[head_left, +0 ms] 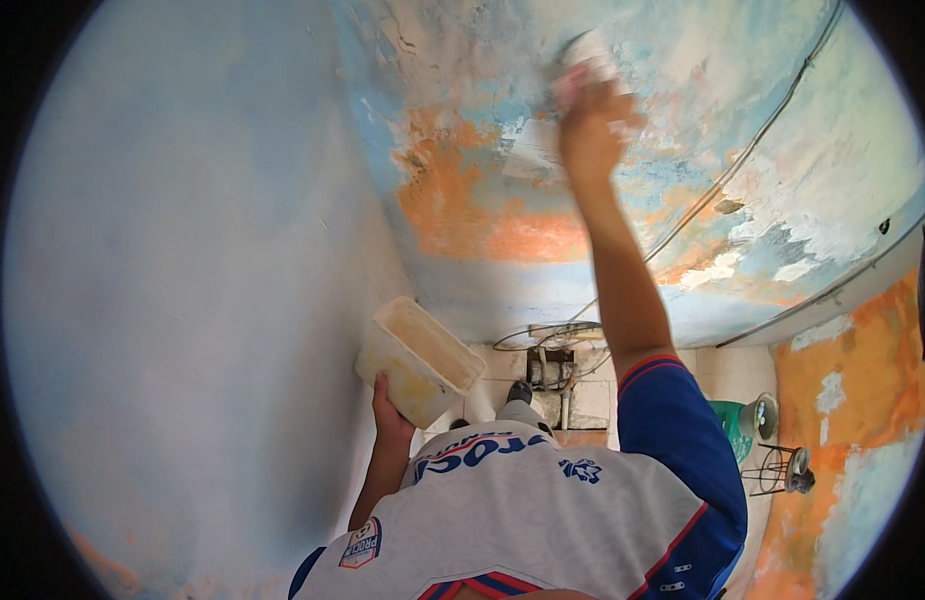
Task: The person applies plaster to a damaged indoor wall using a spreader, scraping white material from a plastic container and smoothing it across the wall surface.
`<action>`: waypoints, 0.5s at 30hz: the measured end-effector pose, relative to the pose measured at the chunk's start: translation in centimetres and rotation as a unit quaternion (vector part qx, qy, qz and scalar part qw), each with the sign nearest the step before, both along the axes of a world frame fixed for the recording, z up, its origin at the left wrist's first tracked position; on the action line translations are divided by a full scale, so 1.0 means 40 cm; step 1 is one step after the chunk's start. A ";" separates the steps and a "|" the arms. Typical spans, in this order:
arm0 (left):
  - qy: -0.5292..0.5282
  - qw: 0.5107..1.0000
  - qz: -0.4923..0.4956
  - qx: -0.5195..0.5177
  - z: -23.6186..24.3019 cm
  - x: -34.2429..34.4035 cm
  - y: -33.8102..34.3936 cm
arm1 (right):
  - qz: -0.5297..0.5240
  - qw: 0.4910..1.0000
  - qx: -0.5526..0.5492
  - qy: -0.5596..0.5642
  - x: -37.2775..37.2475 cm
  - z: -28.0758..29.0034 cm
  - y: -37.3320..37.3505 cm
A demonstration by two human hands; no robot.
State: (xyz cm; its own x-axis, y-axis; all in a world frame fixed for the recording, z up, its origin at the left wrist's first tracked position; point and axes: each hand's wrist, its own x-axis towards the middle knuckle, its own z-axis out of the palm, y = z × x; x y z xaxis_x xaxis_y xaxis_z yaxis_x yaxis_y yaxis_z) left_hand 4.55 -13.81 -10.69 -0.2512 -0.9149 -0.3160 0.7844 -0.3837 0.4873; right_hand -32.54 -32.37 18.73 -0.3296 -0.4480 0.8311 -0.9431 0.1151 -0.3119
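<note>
My left hand [391, 408] grips a cream rectangular plastic tub [411, 388] from below and the side, close to the left wall. The tub is tilted, its open top facing up, and yellowish smears mark its outside. High against the patchy wall [493, 240], my raised right hand [593, 130] is closed on a whitish and pink thing [589, 58]. Motion blurs that thing, so its kind cannot be made out. It appears to be at the wall surface, above a pale smooth patch.
A cable [728, 178] runs down the wall in front of me. On the tiled floor, an opening with pipes [552, 368] lies near my feet, with looped hoses beside it. To the right stand a bucket [760, 416], a green container [729, 430] and a small stool [773, 468].
</note>
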 end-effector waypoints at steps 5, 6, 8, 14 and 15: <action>0.023 1.000 -0.003 0.001 0.019 -0.004 -0.018 | 0.241 0.947 0.208 0.055 0.201 -0.268 0.000; 0.020 1.000 -0.008 -0.003 0.031 -0.015 -0.024 | 0.131 0.977 0.127 0.114 0.161 -0.276 -0.014; 0.011 1.000 -0.004 -0.009 0.043 -0.014 -0.035 | 0.008 0.987 -0.037 0.156 0.069 -0.204 -0.036; 0.022 1.000 -0.015 -0.016 0.000 0.024 -0.001 | -0.045 0.999 0.017 0.000 0.001 0.086 0.024; 0.023 0.999 -0.020 -0.021 -0.010 0.020 -0.012 | -0.039 0.997 0.000 0.066 0.028 -0.032 -0.015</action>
State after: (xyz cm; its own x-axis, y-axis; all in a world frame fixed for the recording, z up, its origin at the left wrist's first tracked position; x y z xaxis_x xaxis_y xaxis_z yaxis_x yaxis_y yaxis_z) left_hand 5.34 -14.30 -11.07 -0.3018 -0.9157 -0.2653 0.7905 -0.3959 0.4672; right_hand -31.41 -32.98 17.43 -0.2512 -0.4243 0.8700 -0.9641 0.1900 -0.1857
